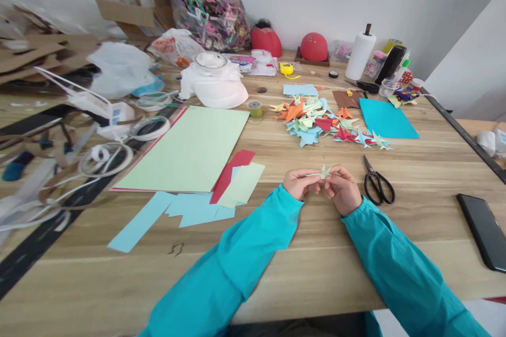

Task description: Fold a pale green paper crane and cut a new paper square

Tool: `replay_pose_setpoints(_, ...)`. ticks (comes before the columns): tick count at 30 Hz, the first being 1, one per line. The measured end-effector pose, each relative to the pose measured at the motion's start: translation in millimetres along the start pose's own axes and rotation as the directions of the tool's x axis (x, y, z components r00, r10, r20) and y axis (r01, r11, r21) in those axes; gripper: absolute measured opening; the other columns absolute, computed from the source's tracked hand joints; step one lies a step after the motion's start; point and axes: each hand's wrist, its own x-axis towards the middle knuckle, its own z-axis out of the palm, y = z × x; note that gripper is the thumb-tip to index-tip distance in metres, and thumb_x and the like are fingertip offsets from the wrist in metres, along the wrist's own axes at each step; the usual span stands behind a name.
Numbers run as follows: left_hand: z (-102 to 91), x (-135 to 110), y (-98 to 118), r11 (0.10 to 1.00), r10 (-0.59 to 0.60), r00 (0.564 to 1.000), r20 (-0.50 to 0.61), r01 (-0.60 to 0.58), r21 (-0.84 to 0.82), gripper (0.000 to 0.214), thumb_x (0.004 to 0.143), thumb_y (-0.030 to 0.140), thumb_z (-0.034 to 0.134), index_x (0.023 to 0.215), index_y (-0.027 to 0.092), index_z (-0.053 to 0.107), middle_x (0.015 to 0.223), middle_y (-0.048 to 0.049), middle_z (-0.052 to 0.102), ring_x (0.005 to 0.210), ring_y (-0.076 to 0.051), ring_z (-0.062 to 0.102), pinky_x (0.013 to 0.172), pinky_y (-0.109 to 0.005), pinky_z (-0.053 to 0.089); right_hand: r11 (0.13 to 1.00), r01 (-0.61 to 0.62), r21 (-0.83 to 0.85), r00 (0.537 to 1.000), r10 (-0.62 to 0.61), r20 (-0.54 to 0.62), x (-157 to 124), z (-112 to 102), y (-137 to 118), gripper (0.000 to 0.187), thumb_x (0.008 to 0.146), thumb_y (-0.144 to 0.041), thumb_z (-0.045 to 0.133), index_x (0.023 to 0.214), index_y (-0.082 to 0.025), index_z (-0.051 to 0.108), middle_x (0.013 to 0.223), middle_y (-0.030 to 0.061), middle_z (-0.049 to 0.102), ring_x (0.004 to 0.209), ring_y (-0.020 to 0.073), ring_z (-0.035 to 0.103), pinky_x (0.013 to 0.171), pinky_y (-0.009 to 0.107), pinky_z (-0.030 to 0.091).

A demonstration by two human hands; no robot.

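Note:
A small pale green folded paper crane (324, 172) is held between both hands, above the wooden table. My left hand (298, 183) pinches one side of it between thumb and fingers. On the other side, my right hand (343, 188) grips it with the fingers closed. Just beyond the hands lies a heap of folded paper cranes (310, 117) in orange, green, blue and red. Black-handled scissors (377, 181) rest to the right of my right hand, apart from it. Part of the held paper is hidden by my fingers.
Large pale green sheets (193, 147) lie at left, with cut blue strips (142, 221) and red and green pieces (241, 184) nearby. A blue sheet (387, 118) is behind the scissors. A phone (482, 229) lies at right. Cables (106, 158) clutter the far left.

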Motion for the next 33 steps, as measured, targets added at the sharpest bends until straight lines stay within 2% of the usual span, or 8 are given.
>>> replay_pose_setpoints(7, -2.2, 0.2, 0.0, 0.996, 0.021, 1.0, 0.007, -0.022, 0.085, 0.025, 0.045, 0.021, 0.078, 0.066, 0.01, 0.072, 0.056, -0.0062, 0.066, 0.037, -0.01, 0.052, 0.038, -0.024, 0.04, 0.999, -0.041, 0.031, 0.999, 0.042, -0.006, -0.9, -0.4, -1.7, 0.011, 0.058, -0.014, 0.064, 0.061, -0.019, 0.055, 0.042, -0.0043, 0.057, 0.029, 0.0067, 0.039, 0.031, 0.018, 0.027)
replay_pose_setpoints(17, -1.2, 0.0, -0.2, 0.999, 0.044, 0.999, 0.008, -0.044, -0.002, 0.028, 0.045, 0.021, 0.076, 0.069, 0.01, 0.071, 0.055, -0.0052, 0.066, 0.039, -0.011, 0.054, 0.041, -0.025, 0.042, 0.996, -0.071, 0.05, 0.997, 0.072, -0.005, -1.1, 0.7, -4.4, 0.016, 0.058, -0.016, 0.066, 0.064, -0.02, 0.052, 0.044, -0.0047, 0.058, 0.03, 0.0073, 0.041, 0.033, 0.018, 0.028)
replay_pose_setpoints(24, -0.3, -2.3, -2.8, 0.983, 0.139, 0.99, 0.021, -0.14, 0.121, 0.037, 0.05, 0.024, 0.076, 0.083, 0.01, 0.068, 0.056, -0.0033, 0.065, 0.043, -0.011, 0.056, 0.042, -0.024, 0.043, 0.995, -0.073, 0.071, 0.997, 0.072, 0.017, 0.7, -2.3, -2.2, 0.019, 0.06, -0.017, 0.066, 0.072, -0.021, 0.052, 0.045, -0.0059, 0.057, 0.032, 0.008, 0.043, 0.034, 0.019, 0.03)
replay_pose_setpoints(33, -3.1, 1.8, -3.6, 0.99, 0.12, 0.993, -0.003, -0.12, 0.068, 0.029, 0.048, 0.025, 0.075, 0.07, 0.01, 0.065, 0.055, -0.0036, 0.065, 0.041, -0.013, 0.055, 0.042, -0.026, 0.044, 0.992, -0.085, 0.088, 0.996, 0.085, 0.001, 2.0, -3.8, -1.5, 0.017, 0.059, -0.015, 0.065, 0.069, -0.02, 0.053, 0.045, -0.0052, 0.058, 0.031, 0.0077, 0.041, 0.034, 0.019, 0.029)
